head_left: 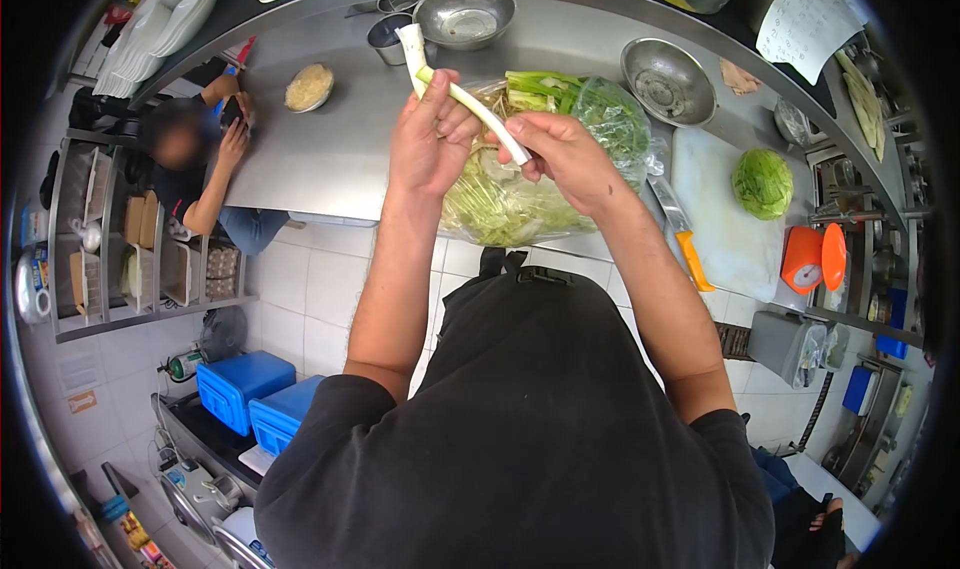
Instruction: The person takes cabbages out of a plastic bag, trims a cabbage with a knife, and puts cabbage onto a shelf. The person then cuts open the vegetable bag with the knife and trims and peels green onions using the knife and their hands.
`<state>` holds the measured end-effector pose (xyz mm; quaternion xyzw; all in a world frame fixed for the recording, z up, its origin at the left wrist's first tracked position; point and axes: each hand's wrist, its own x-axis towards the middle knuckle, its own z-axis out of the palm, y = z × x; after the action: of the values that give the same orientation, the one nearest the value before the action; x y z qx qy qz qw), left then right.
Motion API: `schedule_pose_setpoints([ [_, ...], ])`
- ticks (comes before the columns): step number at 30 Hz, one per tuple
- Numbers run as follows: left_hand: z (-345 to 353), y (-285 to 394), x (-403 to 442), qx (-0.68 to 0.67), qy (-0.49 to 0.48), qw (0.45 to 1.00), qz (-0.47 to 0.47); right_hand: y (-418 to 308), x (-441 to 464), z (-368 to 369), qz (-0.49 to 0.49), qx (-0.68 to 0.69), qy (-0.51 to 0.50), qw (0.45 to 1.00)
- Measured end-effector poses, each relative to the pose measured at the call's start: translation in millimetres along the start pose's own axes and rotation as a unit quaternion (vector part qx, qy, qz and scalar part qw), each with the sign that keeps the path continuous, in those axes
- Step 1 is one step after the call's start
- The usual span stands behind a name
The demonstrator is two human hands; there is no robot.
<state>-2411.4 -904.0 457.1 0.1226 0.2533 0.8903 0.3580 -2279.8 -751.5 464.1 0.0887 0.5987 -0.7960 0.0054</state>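
Note:
Above the steel counter my left hand is closed around a pale green-and-white spring onion stalk. A thicker white piece sticks up beyond the same hand; I cannot tell whether it is a second stalk or part of the first. At the stalk's lower white end, the fingers of my right hand pinch it. Under both hands lies a clear plastic bag full of leafy greens and stringy roots, partly hidden by my hands. Cut green stalks show at its far side.
To the right, a white cutting board carries a green cabbage; a yellow-handled knife lies along its left edge. Steel bowls and a bowl of shredded food stand around. An orange scale sits right. Another person sits left.

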Motion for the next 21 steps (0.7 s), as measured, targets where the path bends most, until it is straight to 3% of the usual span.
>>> schedule_pose_setpoints([
  [5, -11, -4, 3, -0.063, -0.059, 0.995, -0.044, 0, -8, 5, 0.0, 0.023, 0.037, 0.999],
  [9, -9, -7, 3, -0.056, -0.024, 0.997, -0.051, 3, -10, 8, -0.03, -0.026, 0.089, 0.995],
  [12, -8, -14, 4, -0.015, 0.039, 0.998, -0.046, 11, -11, 14, -0.186, -0.293, 0.197, 0.917],
  [15, -10, -20, 3, 0.01, 0.057, 0.998, -0.035, 16, -9, 16, -0.341, -0.428, 0.235, 0.804],
  [21, -8, -18, 0, -0.008, 0.077, 0.995, -0.063, 20, -10, 19, -0.302, -0.354, 0.254, 0.848],
])
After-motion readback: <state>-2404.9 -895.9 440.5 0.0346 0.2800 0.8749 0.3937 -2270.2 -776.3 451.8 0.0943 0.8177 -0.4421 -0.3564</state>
